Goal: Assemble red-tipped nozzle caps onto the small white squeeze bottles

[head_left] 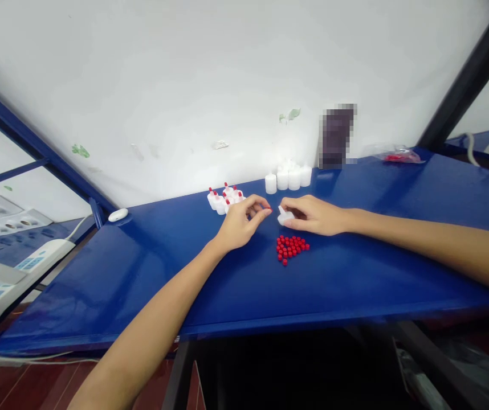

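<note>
My left hand (241, 223) pinches a small red cap (271, 210) between thumb and fingertips. Just to its right, my right hand (313, 215) is closed around a small white bottle (285, 216), whose pointed nozzle leans up and left with no cap on it. The cap and nozzle are apart. Below my right hand lies a loose cluster of red caps (291, 247) on the blue table. Behind my left hand stand several white bottles with red-capped nozzles (221, 204). Several white bottles without red tips (288, 176) stand near the wall.
The blue table (244, 296) meets a white wall. A dark, pixelated object (335, 138) leans at the wall, with a clear plastic bag (398, 155) holding something red farther right. A white oval object (118, 214) lies at the left. Power strips (17, 279) sit beyond the left frame.
</note>
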Available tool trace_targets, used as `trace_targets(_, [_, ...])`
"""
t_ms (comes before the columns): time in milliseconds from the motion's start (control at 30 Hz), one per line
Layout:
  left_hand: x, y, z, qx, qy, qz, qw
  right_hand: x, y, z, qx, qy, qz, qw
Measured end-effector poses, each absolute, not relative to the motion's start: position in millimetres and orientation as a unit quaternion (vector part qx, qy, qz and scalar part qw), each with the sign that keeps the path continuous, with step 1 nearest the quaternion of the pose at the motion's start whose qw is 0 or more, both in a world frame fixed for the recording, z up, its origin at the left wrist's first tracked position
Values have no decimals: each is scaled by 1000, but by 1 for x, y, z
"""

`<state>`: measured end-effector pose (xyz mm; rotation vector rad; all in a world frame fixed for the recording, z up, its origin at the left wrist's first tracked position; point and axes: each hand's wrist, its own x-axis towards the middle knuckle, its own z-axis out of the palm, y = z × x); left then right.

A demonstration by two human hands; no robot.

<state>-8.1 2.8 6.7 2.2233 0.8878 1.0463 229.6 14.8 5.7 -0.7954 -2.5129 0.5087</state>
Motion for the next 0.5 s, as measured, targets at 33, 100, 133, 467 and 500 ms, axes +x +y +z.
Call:
trace_targets(33, [-6, 2, 8, 804, 331, 399, 290, 228, 14, 6, -290, -906, 202, 232])
trace_targets(100, [-2, -1, 8, 781, 333, 407, 336, 226, 12, 6, -289, -896, 234, 242])
trace_targets(133, [-1, -2, 9, 775, 333, 407, 350, 226, 12, 6, -288, -892, 247, 247])
trace_targets(467, [3, -8, 5, 757, 363, 387, 382, 225, 13, 5, -308, -851, 310, 292])
trace_targets(500, [3, -8, 5, 758, 365, 389, 375, 225, 13, 5, -313, -843, 317, 300])
